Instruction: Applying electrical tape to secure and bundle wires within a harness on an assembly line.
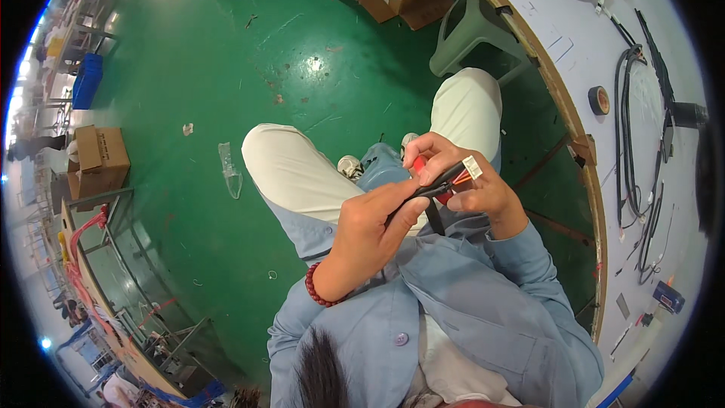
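Above my lap, both hands meet at a black-sleeved wire harness (434,190). It ends in a white plug connector (473,167), with red and orange wires running into its back. My left hand (370,227) is closed, pinching the black sleeve between thumb and fingers. My right hand (479,190) curls round a small red tool (420,165), perhaps cutters, beside the connector end; red shows above and below the harness. The fingers hide most of this tool, so its exact kind is unclear. A black strip hangs beneath the hands.
A white-topped table (559,0) curves along my right, bearing black cables (623,128), a tape roll (599,100) and a blue box (668,297). A pale green stool (472,34) stands by its edge. Cardboard boxes (109,153) and another bench (98,257) are at left.
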A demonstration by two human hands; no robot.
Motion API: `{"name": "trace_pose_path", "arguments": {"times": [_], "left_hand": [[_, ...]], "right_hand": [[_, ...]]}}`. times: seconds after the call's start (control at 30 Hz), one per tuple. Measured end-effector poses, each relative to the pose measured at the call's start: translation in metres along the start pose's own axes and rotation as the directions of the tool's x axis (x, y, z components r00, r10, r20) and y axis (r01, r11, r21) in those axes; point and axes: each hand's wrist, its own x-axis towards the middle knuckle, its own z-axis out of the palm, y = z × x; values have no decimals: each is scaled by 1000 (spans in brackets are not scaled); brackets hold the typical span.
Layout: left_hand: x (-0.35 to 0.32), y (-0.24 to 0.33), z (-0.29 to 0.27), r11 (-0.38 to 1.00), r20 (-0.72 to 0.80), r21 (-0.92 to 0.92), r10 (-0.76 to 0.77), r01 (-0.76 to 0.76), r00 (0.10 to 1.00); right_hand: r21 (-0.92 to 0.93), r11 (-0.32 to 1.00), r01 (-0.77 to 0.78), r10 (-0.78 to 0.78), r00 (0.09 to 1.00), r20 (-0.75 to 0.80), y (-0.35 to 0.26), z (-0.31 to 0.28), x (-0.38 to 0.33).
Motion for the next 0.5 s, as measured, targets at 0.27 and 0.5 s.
{"name": "trace_pose_path", "arguments": {"times": [0.27,0.5], "left_hand": [[2,3,0,952,-92,258,192,-163,977],[6,2,-2,776,-132,585,376,-234,917]], "right_hand": [[27,996,-85,88,991,-97,-3,12,-4],[172,983,-62,119,931,-344,-11,42,-17]]}}
